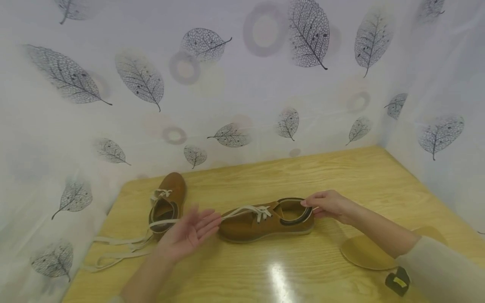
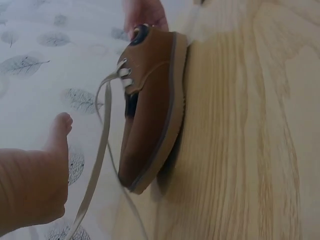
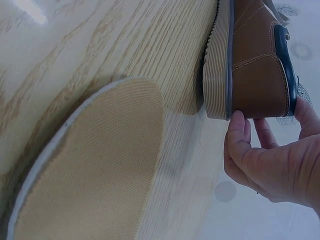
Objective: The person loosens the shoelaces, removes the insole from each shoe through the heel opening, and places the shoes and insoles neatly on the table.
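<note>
A brown lace-up shoe [image 1: 257, 227] lies lengthwise in the middle of the wooden table, toe to the left. My right hand [image 1: 329, 205] pinches its heel, thumb at the collar and fingers behind the back, as the right wrist view also shows. Near the toe, my left hand [image 1: 189, 235] is held palm up with fingers extended. A long cream shoelace [image 2: 104, 142] runs from the eyelets past the toe toward the left hand. The second brown shoe [image 1: 178, 191] stands at the left, toe pointing away, its front part laced.
Loose lace ends [image 1: 123, 242] trail over the table's left side. A tan insole [image 1: 363, 254] lies under my right forearm, beside a small dark item with a yellow label [image 1: 398, 282]. Leaf-patterned sheeting [image 1: 235, 92] closes off the back and sides.
</note>
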{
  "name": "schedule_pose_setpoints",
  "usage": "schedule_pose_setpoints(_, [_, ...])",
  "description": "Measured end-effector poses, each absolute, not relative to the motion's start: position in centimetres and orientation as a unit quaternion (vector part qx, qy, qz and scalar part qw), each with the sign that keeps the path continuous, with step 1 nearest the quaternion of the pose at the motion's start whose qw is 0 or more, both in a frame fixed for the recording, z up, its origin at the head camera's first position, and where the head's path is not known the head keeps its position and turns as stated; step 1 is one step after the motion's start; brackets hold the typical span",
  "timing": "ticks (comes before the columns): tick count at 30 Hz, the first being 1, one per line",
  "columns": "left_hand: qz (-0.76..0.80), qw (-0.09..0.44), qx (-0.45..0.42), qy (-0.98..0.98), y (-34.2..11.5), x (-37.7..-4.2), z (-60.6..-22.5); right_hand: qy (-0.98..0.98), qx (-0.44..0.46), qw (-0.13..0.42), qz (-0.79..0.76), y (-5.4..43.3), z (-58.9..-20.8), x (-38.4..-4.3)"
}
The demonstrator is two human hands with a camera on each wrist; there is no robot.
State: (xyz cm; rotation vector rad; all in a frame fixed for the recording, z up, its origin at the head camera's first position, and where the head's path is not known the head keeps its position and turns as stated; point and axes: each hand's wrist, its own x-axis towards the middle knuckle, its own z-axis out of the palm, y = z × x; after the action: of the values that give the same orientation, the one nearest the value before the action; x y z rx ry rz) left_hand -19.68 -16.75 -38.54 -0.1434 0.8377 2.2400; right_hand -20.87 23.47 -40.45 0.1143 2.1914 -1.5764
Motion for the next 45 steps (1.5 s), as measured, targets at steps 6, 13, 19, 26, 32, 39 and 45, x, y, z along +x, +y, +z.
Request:
schedule_pose_setpoints(6, [0.849, 0.382, -0.05, 0.361, -14.3, -20.0, -38.8, 0.793, 0.042, 0.218, -0.568, 23.4, -40.3, -20.8])
schedule_pose_setpoints(13, [0.834, 0.411, -0.044, 0.365, -10.6, -20.7, -39.2, 0.792, 0.039, 0.219, -0.568, 23.5, -40.3, -20.7])
schedule_pose_setpoints(19, [0.821, 0.423, -0.061, 0.379, -8.0, -20.5, -40.2, 0.79, 0.04, 0.22, -0.571, 23.6, -40.5, -20.8])
schedule_pose_setpoints(26, [0.823, 0.407, -0.114, 0.379, -6.1, -19.7, -41.3, 0.786, 0.048, 0.22, -0.575, 23.7, -40.7, -21.0])
schedule_pose_setpoints(32, [0.827, 0.359, -0.13, 0.412, -4.3, -19.2, -41.5, 0.778, 0.046, 0.225, -0.585, 23.6, -40.7, -21.0])
schedule_pose_setpoints(39, [0.814, 0.264, -0.127, 0.501, -2.7, -18.4, -41.2, 0.774, 0.051, 0.228, -0.588, 23.5, -40.8, -21.0])
schedule_pose_setpoints(45, [0.77, 0.213, -0.136, 0.586, -1.5, -18.1, -41.0, 0.775, 0.051, 0.228, -0.587, 23.7, -40.8, -21.1])
